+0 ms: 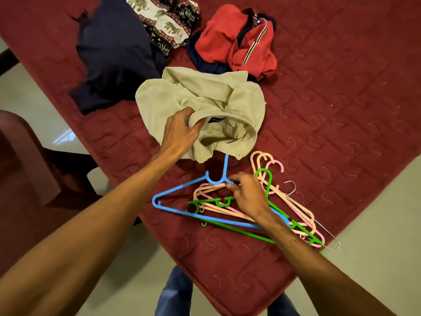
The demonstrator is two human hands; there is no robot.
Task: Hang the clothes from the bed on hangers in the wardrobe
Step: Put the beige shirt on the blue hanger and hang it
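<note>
A crumpled beige shirt (211,99) lies in the middle of the maroon bed (341,87). My left hand (180,131) grips its collar beside the dark label. Just below the shirt sits a pile of plastic hangers: a blue hanger (180,207) on top, with peach hangers (293,202), pink ones, a green hanger (268,182) and a thin wire hanger (319,226). My right hand (247,193) has its fingers curled on the blue hanger just right of its hook stem. The blue hook runs up under the shirt's hem.
Further back on the bed lie a dark navy garment (114,53), an elephant-print cloth (164,23) and a red jacket (241,39). A dark wooden piece of furniture (20,156) stands at the left on the pale floor (376,236). My jeans (175,290) show below.
</note>
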